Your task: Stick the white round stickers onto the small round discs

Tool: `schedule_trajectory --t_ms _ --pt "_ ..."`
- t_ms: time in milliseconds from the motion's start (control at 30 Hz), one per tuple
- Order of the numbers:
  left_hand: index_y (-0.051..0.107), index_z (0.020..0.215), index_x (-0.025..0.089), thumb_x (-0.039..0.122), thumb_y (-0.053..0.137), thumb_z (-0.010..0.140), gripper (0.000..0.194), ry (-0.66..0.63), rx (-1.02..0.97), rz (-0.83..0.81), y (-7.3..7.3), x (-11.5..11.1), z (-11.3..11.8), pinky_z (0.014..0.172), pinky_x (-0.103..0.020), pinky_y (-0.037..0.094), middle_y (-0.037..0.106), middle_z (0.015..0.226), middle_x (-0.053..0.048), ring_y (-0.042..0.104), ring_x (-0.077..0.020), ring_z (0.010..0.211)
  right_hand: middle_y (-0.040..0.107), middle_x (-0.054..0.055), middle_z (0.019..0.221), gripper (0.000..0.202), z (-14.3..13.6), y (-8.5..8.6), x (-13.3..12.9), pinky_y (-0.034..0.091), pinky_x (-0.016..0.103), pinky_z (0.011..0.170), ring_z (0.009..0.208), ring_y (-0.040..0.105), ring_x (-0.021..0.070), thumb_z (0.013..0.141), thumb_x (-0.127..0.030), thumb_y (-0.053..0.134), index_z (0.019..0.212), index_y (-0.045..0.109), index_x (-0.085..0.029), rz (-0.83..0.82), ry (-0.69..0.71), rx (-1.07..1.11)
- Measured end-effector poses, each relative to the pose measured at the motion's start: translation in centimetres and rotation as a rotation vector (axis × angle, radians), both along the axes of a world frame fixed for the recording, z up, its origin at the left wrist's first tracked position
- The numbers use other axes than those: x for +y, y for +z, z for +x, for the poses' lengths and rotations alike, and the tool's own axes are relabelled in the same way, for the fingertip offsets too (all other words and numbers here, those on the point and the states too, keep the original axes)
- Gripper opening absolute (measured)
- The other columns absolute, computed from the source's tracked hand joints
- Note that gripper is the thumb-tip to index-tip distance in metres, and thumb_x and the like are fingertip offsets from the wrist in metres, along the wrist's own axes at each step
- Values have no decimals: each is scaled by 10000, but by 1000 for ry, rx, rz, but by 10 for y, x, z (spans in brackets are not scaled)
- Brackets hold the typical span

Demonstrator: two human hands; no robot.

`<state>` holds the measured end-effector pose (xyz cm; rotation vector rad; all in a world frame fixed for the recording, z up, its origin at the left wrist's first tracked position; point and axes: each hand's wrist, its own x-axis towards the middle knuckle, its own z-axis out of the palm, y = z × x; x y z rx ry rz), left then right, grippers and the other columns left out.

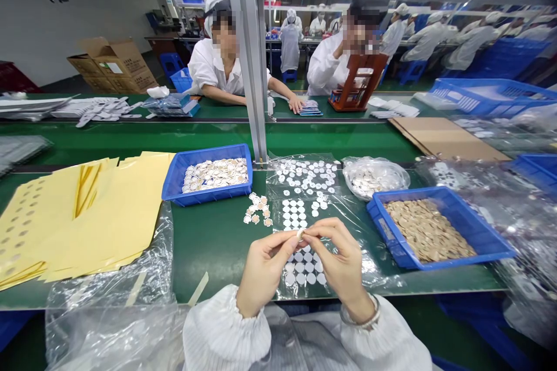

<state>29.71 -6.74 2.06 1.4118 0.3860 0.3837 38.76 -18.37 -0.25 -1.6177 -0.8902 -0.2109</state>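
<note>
Thumb and forefinger of my left hand [266,266] and of my right hand [337,261] pinch one small round disc [300,234] between them, its face partly hidden by the fingertips. Below and behind it, rows of white round pieces [304,266] lie on a clear plastic sheet [343,226]. More white pieces [308,174] are scattered farther back on the sheet. To the left sits a small loose group of discs [258,210], some tan-faced, some white. A blue bin [206,197] holds many whitish discs; another blue bin [452,264], at right, holds tan discs.
Yellow sheets [108,214] cover the left of the green table, above crumpled clear plastic [117,324]. A plastic bag of discs [374,177] stands behind the right bin. A metal post [248,58] rises ahead. Two people [217,69] sit across the green belt [191,130].
</note>
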Motion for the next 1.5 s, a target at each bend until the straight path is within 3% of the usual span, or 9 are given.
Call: schedule_trajectory --t_ms 467,700,967,1133,1500 --pt "755 999 223 298 650 825 217 29 11 64 3 -2 2 772 -267 558 773 935 -44 689 -172 805 611 4 812 58 9 5 -4 434 337 747 811 568 164 897 -171 578 856 577 -212 -144 115 -121" --pt "753 1006 217 317 642 830 231 31 5 56 3 -5 1 814 -305 560 773 948 -52 699 -194 837 631 1 791 67 8 8 -6 434 347 747 794 585 165 887 -162 597 851 600 -219 -80 2 -170" --pt "726 1072 237 294 588 874 248 23 3 259 5 -6 -2 840 -307 519 750 1039 -56 678 -197 914 652 5 796 66 10 12 -7 433 355 744 789 602 165 867 -156 630 872 628 -221 -95 -25 -241" --pt "731 1061 237 273 584 878 238 37 -6 335 8 -6 -3 800 -278 506 754 1011 -49 670 -177 877 649 -2 795 68 11 15 -8 434 351 751 786 603 160 865 -151 630 873 621 -218 -111 11 -244" --pt "752 1008 222 268 603 858 216 78 -16 345 9 -10 -3 774 -300 534 765 959 -54 679 -193 822 642 -6 780 68 14 20 -9 439 364 767 793 593 167 874 -168 594 834 577 -221 -158 121 -224"
